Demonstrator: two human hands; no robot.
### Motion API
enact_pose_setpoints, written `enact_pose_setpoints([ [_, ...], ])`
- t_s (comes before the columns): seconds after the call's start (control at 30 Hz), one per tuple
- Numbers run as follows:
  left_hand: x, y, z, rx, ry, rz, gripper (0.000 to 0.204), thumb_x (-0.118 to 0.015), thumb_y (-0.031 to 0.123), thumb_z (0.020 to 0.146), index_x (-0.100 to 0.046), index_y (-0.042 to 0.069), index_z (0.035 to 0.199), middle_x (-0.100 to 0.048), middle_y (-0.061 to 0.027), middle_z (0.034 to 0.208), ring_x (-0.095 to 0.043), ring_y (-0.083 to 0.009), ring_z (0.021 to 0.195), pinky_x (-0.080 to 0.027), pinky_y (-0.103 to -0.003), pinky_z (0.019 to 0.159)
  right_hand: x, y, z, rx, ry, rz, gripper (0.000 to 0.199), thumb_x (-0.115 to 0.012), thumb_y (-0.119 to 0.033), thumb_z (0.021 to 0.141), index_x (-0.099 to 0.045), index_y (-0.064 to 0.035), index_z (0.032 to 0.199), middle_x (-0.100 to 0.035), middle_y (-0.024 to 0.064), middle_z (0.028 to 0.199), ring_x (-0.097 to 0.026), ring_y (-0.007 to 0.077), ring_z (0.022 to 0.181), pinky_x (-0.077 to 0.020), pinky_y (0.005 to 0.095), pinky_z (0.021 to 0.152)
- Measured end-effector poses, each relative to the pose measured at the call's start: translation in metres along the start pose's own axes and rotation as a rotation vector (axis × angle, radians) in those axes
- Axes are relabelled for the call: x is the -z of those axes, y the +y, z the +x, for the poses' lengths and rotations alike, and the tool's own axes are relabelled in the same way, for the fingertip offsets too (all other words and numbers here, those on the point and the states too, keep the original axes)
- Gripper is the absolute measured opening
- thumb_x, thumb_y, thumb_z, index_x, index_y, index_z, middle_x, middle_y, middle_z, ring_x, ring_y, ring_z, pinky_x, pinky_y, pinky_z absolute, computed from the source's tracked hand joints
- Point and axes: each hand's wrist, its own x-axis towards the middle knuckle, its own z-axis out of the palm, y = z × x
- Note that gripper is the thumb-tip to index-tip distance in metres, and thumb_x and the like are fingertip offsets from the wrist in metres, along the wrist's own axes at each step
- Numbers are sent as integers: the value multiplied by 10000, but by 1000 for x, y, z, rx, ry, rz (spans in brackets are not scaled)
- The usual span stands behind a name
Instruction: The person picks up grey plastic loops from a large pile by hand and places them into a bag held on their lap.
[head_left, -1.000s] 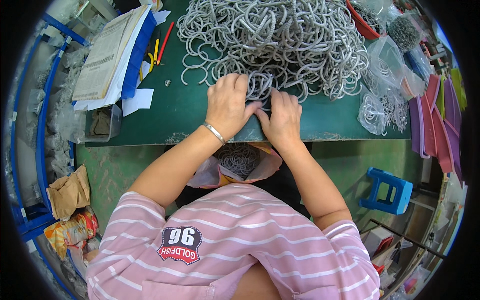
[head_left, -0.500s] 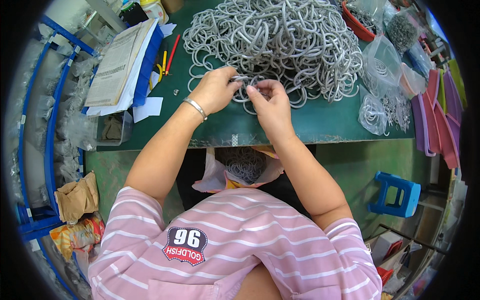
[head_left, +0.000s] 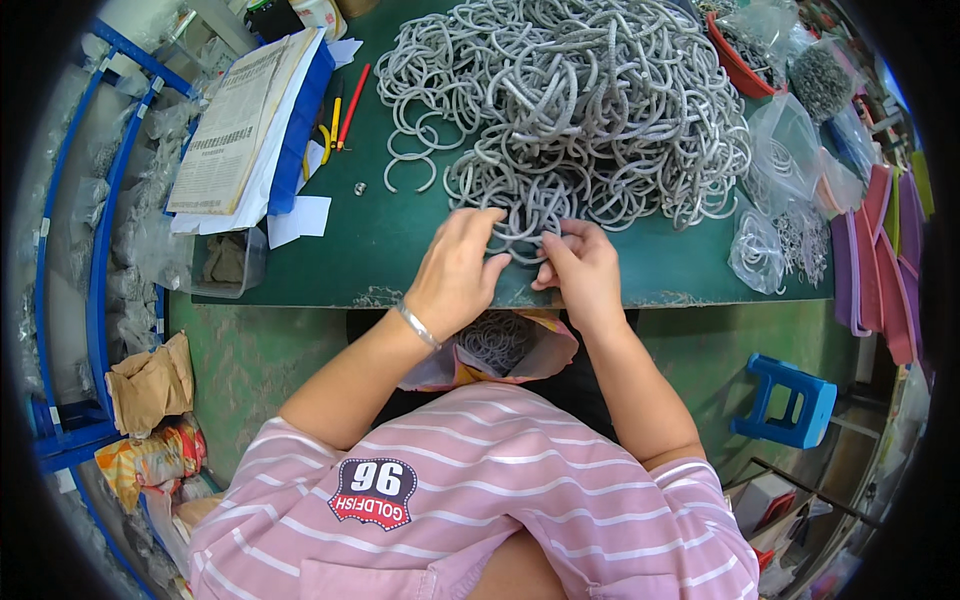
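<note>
Grey ring [head_left: 528, 243]: pinched between left hand [head_left: 455, 275] and right hand [head_left: 580, 270] at the near edge of the ring heap [head_left: 570, 110] on the green table [head_left: 330, 260]. Step judged: separating one piece. Next move would have required freeing it untangled.

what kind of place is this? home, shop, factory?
Most likely a small factory or assembly workshop bench. A big heap of grey coiled rings covers the green worktable, clear bags of parts sit to the right, and both hands work rings at the heap's edge.
</note>
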Motion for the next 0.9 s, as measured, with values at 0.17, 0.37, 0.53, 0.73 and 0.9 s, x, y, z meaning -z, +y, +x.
enact_pose_setpoints([
  [0.17,12,-24,-6,173,177,45,393,-658,45,821,-531,21,1193,-537,-133,1145,-587,-218,935,-506,-314,754,16,18,16,489,215,-224,41,-594,-3,895,-571,13,926,-608,81,756,-599,118,551,-490,250,495],
  [0.37,7,-25,12,208,125,-147,294,-616,58,864,-545,-6,1142,-540,-144,1108,-626,-213,848,-520,-307,713,-12,11,-7,772,12,-307,75,-599,48,875,-547,15,918,-569,95,802,-614,153,570,-491,250,517],
  [0.53,9,-22,7,215,94,-204,272,-599,65,888,-562,1,1150,-559,-106,1102,-608,-158,885,-499,-264,723,8,11,7,371,115,106,64,-516,-20,954,-499,3,1011,-586,74,806,-637,130,652,-513,232,577],
  [0.73,1,-26,2,264,67,-334,243,-562,63,900,-551,-8,1132,-581,-131,1037,-628,-205,856,-513,-303,727,0,5,-23,917,-100,-530,132,-655,92,780,-591,16,867,-616,149,819,-651,268,719,-511,333,597],
  [0.9,-3,-25,2,408,94,-531,225,-536,61,914,-553,-1,1130,-586,-133,1030,-620,-195,831,-507,-304,725,11,10,-3,195,-54,-84,85,-600,50,871,-539,9,914,-622,111,819,-672,207,704,-535,264,607],
])
